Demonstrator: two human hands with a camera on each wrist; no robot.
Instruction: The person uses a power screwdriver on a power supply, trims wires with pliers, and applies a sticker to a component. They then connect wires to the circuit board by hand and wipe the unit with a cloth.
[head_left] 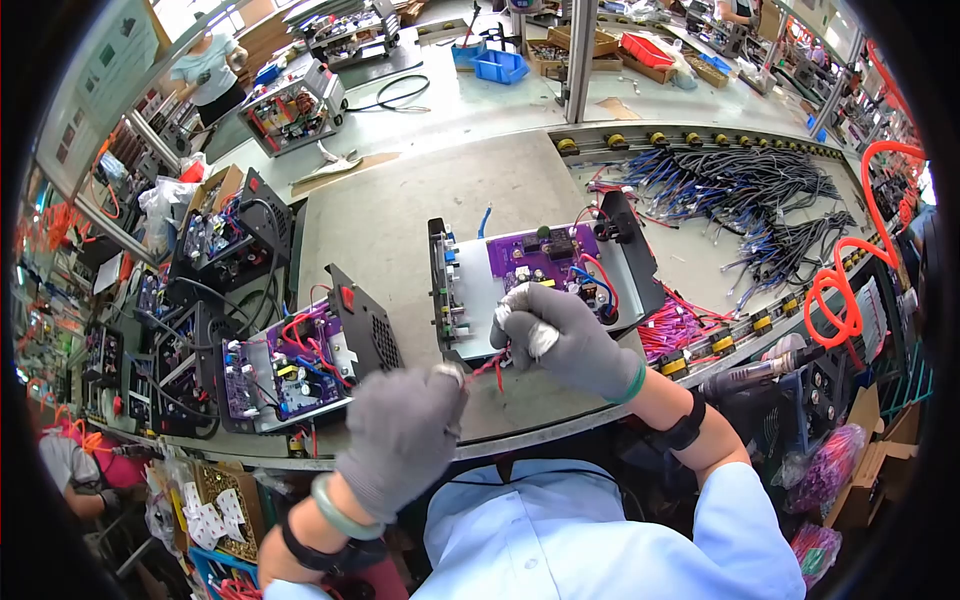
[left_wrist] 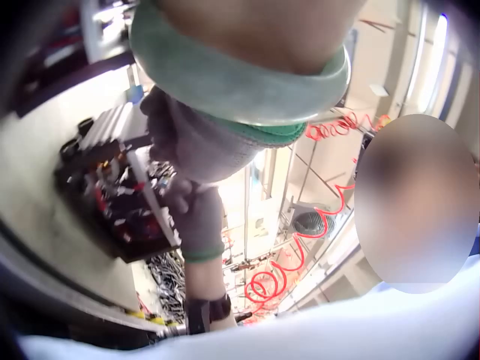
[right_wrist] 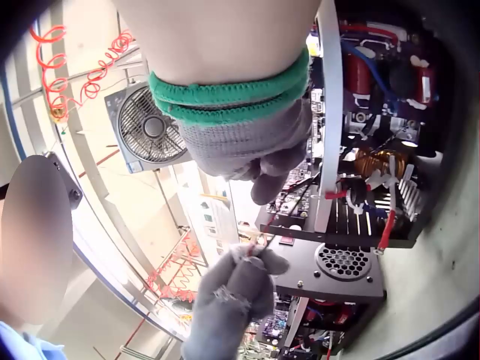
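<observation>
An open metal chassis (head_left: 470,300) with a purple circuit board (head_left: 540,258) lies on the bench in front of me. Both hands wear grey gloves and work at its near edge. My right hand (head_left: 515,322) is curled over the chassis edge and grips a thin red wire (head_left: 488,367). My left hand (head_left: 452,376) pinches the wire's other end just below the edge. In the right wrist view the right hand (right_wrist: 259,176) sits above the left hand (right_wrist: 251,259), with the chassis (right_wrist: 352,259) beside them. The left wrist view shows the right hand (left_wrist: 196,217) beside the chassis (left_wrist: 112,199).
A second open unit with a purple board (head_left: 290,365) sits to the left, with more black units (head_left: 225,240) behind it. Loose wire bundles (head_left: 740,190) lie at the back right. An orange coiled hose (head_left: 845,290) and a power screwdriver (head_left: 760,372) are at the right. Another person (head_left: 210,65) stands far left.
</observation>
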